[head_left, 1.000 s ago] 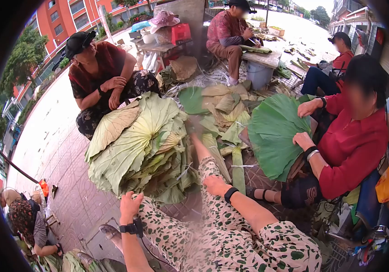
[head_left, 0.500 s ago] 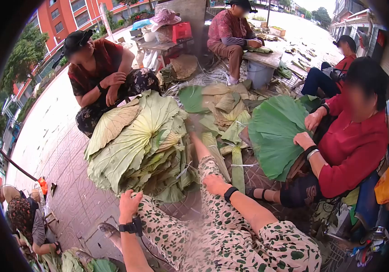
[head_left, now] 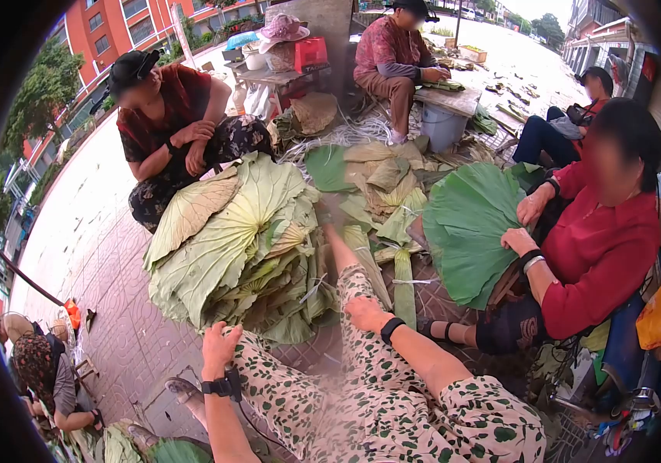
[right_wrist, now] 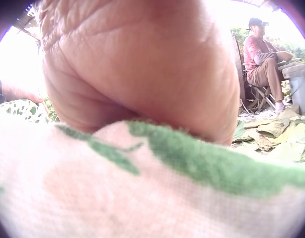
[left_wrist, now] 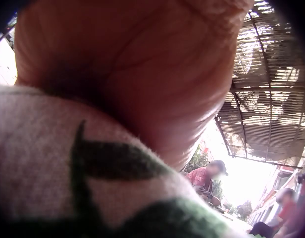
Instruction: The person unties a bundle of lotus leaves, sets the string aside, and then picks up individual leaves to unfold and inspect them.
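While a group works and rests around heaped leaves on a paved street, a person in leaf-print trousers (head_left: 346, 401) sits with both hands on the legs. The left hand (head_left: 221, 346), a black device (head_left: 223, 387) strapped at its wrist, rests relaxed and free on the left knee. The right hand (head_left: 367, 314), with a black band (head_left: 392, 330) at its wrist, lies loosely on the other leg, likewise released; both wrist views show the heel of the palm against the printed cloth, with the fingers out of sight.

Just ahead of the left hand spreads a thick stack of pale, dried leaves (head_left: 230, 224), broad and layered, one browner leaf (head_left: 195, 216) on its far left side. Beyond the right hand lies a narrow folded bundle (head_left: 404, 289) bound with a white tie (head_left: 423, 282), and farther out, more withered leaves (head_left: 384, 174).

To the right of the right hand, a person in a red top (head_left: 600, 247) holds a large green leaf (head_left: 469, 231) with both hands. Past the stack from the left hand, a person in a dark cap (head_left: 172, 127) sits low, forearms crossed. Farthest from both hands, another person (head_left: 392, 69) sits beside a board set above a bucket (head_left: 444, 127).
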`<state>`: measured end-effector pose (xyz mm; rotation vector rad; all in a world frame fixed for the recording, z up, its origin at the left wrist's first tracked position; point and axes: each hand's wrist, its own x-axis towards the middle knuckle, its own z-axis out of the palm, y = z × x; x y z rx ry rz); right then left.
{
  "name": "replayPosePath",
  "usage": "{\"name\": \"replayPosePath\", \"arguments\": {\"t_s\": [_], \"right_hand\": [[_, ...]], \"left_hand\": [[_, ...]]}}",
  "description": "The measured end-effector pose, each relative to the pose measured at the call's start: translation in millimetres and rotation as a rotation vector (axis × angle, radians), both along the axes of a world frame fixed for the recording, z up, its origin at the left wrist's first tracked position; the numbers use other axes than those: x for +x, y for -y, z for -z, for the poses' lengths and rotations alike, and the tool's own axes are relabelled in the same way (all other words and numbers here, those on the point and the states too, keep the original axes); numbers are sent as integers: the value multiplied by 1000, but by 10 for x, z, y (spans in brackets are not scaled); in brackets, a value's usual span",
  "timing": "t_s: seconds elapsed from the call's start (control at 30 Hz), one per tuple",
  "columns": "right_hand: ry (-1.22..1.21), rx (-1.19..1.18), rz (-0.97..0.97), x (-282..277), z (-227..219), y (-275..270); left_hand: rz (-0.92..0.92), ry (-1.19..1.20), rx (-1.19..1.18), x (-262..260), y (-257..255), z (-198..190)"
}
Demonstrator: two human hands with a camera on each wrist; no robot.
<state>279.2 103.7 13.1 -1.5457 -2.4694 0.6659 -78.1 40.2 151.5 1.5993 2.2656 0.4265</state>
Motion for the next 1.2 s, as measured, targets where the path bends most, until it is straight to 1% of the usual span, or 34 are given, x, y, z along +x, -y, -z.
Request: {"name": "replayPosePath", "arguments": {"t_s": [0.57, 0.8, 1.1, 1.2], "right_hand": [[15, 35, -13, 7, 21, -2], [26, -15, -1, 2, -28, -6], [12, 4, -5, 7, -9, -10], [-3, -5, -3, 16, -10, -8]], "left_hand": [[-8, 9, -14, -17, 2, 24], [-17, 13, 12, 57, 21, -74], [-23, 21, -6, 69, 22, -97], [-20, 12, 19, 11, 12, -4]]}}
